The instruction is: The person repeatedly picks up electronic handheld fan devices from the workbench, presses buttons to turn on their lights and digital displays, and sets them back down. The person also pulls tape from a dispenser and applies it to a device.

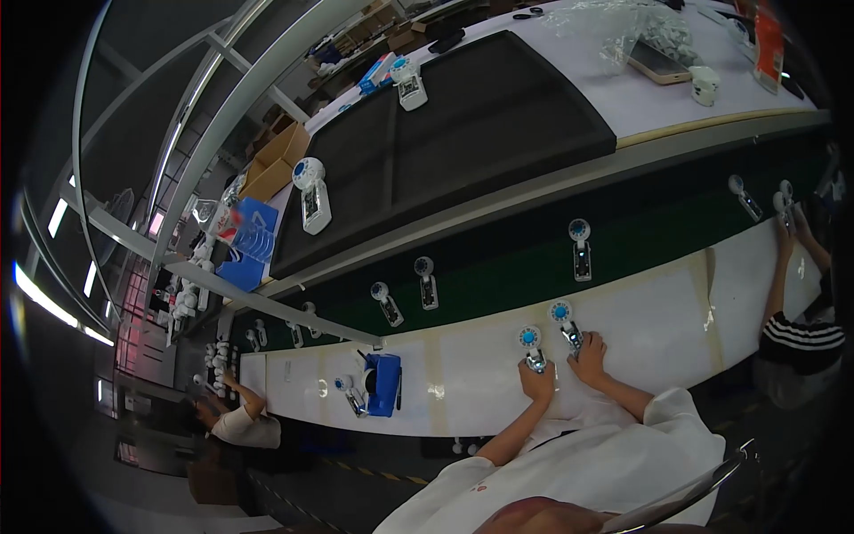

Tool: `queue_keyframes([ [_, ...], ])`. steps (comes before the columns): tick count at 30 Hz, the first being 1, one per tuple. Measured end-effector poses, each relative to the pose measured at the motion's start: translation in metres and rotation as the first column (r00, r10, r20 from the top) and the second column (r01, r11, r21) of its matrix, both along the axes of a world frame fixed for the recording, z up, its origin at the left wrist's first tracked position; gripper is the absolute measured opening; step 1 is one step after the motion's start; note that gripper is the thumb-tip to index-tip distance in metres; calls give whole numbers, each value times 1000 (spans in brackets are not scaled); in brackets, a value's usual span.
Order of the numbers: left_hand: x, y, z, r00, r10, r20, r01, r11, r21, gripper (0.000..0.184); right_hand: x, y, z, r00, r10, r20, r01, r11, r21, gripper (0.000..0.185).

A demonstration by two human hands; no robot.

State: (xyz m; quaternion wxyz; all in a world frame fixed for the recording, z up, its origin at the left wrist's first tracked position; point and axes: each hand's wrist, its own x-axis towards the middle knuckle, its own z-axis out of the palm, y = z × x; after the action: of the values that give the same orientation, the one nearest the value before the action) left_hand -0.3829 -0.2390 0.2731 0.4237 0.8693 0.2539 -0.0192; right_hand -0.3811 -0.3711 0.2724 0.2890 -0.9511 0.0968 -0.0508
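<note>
Two small white handheld fans with blue centres are at my hands, over the white worktop (480,378). My left hand (536,383) is closed around the lower handle of the left handheld fan (529,338), and its handle looks open with shiny parts inside. The fingers of my right hand (588,358) grip the handle of the other handheld fan (560,311), which leans slightly and also shows its inner parts. Both fan heads point away from me. My fingertips are partly hidden.
A green conveyor belt (498,258) beyond the worktop carries several fans, including one fan (580,249). A blue bin (384,385) stands left, beside another fan (350,396). Black boards (480,116) lie on the upper shelf. Co-workers sit left (245,423) and right (805,343).
</note>
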Motion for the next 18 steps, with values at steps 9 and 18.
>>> queue_keyframes([
  [9, 11, -20, 44, 996, 50, -69, -61, 983, -176, 60, 57, 18, 346, 570, 507, 646, -812, 231, 536, 44],
  [18, 16, -17, -23, 982, -187, 15, 173, 930, 323, 61, -11, -12, 433, 132, 310, 942, -980, 184, 76, 27],
])
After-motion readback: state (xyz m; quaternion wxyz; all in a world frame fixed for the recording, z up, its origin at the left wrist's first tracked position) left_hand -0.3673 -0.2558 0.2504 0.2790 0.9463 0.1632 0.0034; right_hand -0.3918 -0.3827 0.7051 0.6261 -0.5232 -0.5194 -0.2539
